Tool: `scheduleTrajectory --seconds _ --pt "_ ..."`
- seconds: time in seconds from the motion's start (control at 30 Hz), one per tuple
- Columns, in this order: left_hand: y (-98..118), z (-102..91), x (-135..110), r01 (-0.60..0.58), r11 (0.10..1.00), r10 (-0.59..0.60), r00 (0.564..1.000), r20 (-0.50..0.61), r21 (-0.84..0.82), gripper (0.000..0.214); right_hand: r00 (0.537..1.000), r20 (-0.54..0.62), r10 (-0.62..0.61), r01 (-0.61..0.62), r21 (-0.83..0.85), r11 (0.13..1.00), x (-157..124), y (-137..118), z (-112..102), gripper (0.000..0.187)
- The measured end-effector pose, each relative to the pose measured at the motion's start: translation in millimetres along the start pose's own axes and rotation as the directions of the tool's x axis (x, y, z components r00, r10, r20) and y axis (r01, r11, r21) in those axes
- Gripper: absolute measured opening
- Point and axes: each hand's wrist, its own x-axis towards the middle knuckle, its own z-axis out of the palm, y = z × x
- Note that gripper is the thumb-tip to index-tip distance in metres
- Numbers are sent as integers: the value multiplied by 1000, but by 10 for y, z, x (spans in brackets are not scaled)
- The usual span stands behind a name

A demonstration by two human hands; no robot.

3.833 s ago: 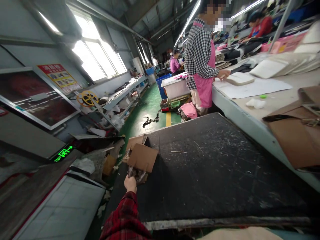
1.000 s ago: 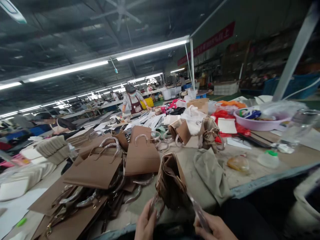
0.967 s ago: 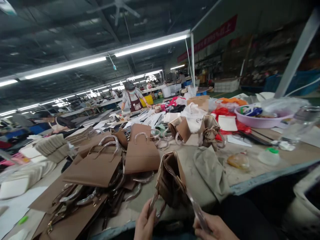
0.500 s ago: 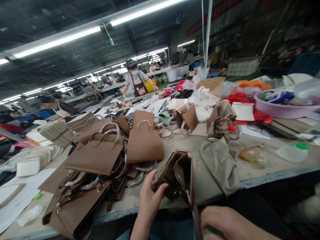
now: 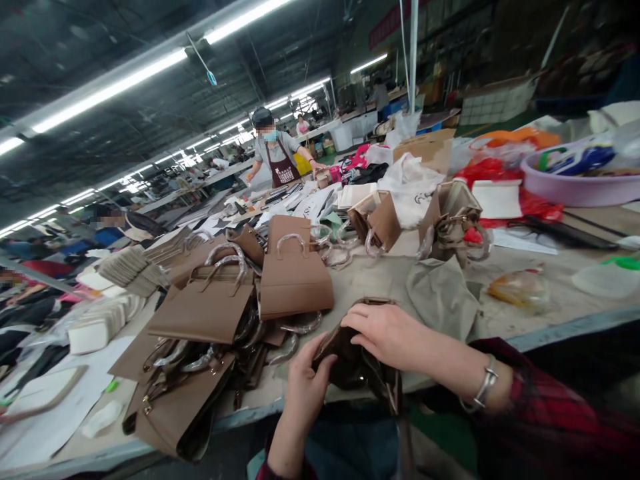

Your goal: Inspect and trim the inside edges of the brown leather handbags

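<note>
The open brown bag [image 5: 347, 363] is held at the bottom centre of the frame, at the near edge of the bench [image 5: 565, 325], its mouth turned upward. Its left rim is pinched in the grip of the left hand [image 5: 305, 380], between thumb and fingers. The fingers of the right hand [image 5: 385, 333] are laid over the rim and bent toward the mouth; the thumb is hidden, so whether that grip is closed cannot be told.

The bag's underside is not shown, and its support cannot be judged. If little is carried by the bench, a slip could be caused by a loosened left pinch. The rim could be creased if it were pressed too hard, and the lining could be scratched by the metal bracelet [image 5: 487, 383] if the right wrist were pushed inside. A narrow strip [image 5: 406, 440] is seen hanging below the bag, and could be snagged.

At left, a heap of brown bags [image 5: 203, 310] is stacked askew; its lowest bag [image 5: 183, 410] juts past the bench edge and might be knocked down by the left elbow. At right, a clear pouch with amber contents [image 5: 520, 290] is left near the edge, where staining could be caused by a leak.
</note>
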Motion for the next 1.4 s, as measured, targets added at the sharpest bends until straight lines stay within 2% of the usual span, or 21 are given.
scheduleTrajectory --seconds 0.07,0.13,0.27,0.5,0.67,0.8,0.9,1.0,1.17,1.4 --pt "-57 68 -28 -27 999 29 995 -97 22 41 999 -4 -40 40 -2 999 12 18 39 18" --pt "-99 129 -64 -109 994 111 978 -177 23 43 996 4 -90 90 -9 996 34 35 58 19" --pt "-139 195 -137 -250 968 237 938 -254 -20 38 985 62 -160 164 -59 985 141 74 72 15" --pt "-151 214 -173 -235 971 218 940 -263 -35 30 980 151 -126 152 -170 974 294 86 99 9" --pt "-162 248 -188 -231 973 214 935 -281 -25 24 977 169 -128 155 -157 975 289 101 87 11" --pt "-141 233 -173 -277 960 273 914 -298 31 29 960 218 -178 207 -120 971 252 127 63 9" --pt "-101 202 -156 -319 942 335 896 -292 103 31 959 214 -187 211 -97 973 208 128 42 6" --pt "-67 187 -145 -333 931 364 884 -294 149 30 964 197 -178 200 -96 975 175 122 23 11" --pt "-56 198 -134 -312 939 342 892 -294 147 32 962 194 -191 212 -96 973 180 129 35 21" --pt "-32 175 -103 -293 942 328 908 -261 164 25 968 191 -163 178 -67 982 167 124 35 12"
